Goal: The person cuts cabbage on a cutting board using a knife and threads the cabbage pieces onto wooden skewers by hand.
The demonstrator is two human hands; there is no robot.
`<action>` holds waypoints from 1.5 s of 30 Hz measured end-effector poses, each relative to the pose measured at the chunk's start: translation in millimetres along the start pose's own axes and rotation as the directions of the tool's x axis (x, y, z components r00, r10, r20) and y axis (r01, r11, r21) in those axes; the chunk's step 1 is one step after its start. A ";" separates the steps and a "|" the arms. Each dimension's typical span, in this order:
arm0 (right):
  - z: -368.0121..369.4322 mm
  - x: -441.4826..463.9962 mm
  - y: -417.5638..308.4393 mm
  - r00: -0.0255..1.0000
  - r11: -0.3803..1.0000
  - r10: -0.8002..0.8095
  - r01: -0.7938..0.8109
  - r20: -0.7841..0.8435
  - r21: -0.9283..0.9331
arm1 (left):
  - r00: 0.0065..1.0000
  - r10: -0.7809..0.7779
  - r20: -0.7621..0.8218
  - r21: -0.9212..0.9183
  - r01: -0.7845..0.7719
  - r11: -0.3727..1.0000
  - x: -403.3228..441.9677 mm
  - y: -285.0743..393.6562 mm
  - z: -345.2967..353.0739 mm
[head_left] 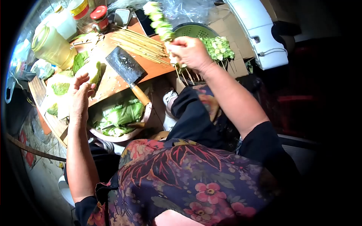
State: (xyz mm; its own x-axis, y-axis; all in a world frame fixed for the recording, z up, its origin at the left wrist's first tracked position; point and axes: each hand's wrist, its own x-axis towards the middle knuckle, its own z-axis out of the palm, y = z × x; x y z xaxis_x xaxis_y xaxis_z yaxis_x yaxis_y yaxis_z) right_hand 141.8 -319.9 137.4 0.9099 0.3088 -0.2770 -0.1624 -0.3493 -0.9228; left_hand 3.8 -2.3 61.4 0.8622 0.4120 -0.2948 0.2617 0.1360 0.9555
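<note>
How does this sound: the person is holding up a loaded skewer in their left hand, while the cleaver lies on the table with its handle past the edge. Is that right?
Not quite: the head view shows the loaded skewer in the person's right hand, not the left hand. The cleaver does lie on the table with its handle past the edge.

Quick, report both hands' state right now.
Left hand: open, fingers loosely curled, nothing visibly held.
Right hand: closed, holding a skewer of pale green pieces.
</note>
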 end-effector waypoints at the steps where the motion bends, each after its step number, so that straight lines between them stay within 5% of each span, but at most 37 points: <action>1: -15.7 -0.2 6.7 0.999 1.000 -0.013 0.014 -0.035 0.027 | 0.999 -0.026 0.020 0.024 0.025 0.999 -0.9 -0.4 0.0; 7: -65.4 8.6 94.2 0.961 0.959 0.165 -0.209 -0.220 -0.194 | 0.996 -0.033 0.079 0.103 0.025 0.994 -4.8 -4.6 6.2; 13: -52.8 16.2 160.5 0.934 0.946 0.296 -0.315 -0.203 -0.073 | 0.994 -0.074 0.080 0.143 0.062 0.988 -9.6 -5.8 12.6; 27: -6.2 16.7 170.2 0.937 0.810 0.034 -0.230 -0.348 -0.540 | 0.991 -0.112 0.067 0.214 0.095 0.972 -16.8 -7.8 3.9; 29: -1.8 18.7 172.2 0.930 0.828 0.010 -0.213 -0.366 -0.518 | 0.992 -0.113 0.063 0.214 0.097 0.972 -17.3 -9.6 2.4; 31: 0.6 20.6 174.4 0.933 0.953 0.257 -0.287 -0.251 -0.094 | 0.992 -0.112 0.057 0.213 0.097 0.972 -18.0 -9.1 0.4; 35: -6.8 11.2 171.7 0.941 0.957 0.290 -0.286 -0.173 0.050 | 0.991 -0.119 0.058 0.220 0.103 0.970 -17.8 -9.1 -2.1; 39: -18.4 -3.1 169.2 0.932 0.939 0.331 -0.310 -0.146 0.151 | 0.989 -0.132 0.062 0.216 0.116 0.970 -16.3 -11.7 -2.6; 45: -23.9 -0.9 163.0 0.937 0.945 0.324 -0.327 -0.128 -0.002 | 0.985 -0.149 0.091 0.255 0.122 0.959 -16.9 -8.1 -0.1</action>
State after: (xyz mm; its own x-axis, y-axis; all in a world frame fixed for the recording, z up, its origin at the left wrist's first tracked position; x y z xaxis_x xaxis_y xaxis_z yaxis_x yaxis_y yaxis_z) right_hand 123.7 -398.3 -6.3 0.8492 0.0631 -0.5243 -0.4501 -0.4326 -0.7812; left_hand -13.0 -10.3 58.6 0.8493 0.3035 -0.4320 0.4668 -0.0494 0.8830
